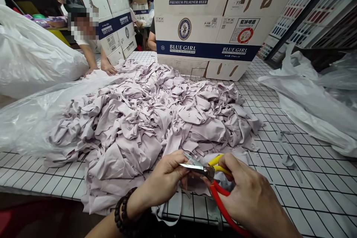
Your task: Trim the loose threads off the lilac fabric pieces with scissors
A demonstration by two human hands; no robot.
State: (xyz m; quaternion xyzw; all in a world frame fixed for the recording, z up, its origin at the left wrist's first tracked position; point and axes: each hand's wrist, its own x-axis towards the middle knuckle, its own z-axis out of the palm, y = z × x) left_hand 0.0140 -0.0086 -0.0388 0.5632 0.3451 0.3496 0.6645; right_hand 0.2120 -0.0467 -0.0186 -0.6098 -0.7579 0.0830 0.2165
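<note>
At the near edge of the counter [320, 173], before the lilac cloth pile [156, 119] — clamping scissors [209, 172] in the grip of the right hand [248, 189], apparently pinching a cloth strip [180, 202] with the left hand [163, 178]. Could nick left fingertips [180, 172] by closing the blades [195, 168] so close. Pointing left with blades parted — long axis slanting down-right.

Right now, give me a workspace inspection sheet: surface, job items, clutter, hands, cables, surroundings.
Surface: white table with black grid lines.
Job items: crumpled pale pink fabric in a wide pile; scissors with red and yellow handles.
Clutter: loose scraps to the right; plastic bags at both sides.
Left hand: pinches fabric at the blades.
Right hand: grips the scissors' handles.
Cables: nothing seen on the table.
Surroundings: large carton behind the pile; co-worker's hands at its far left.
</note>
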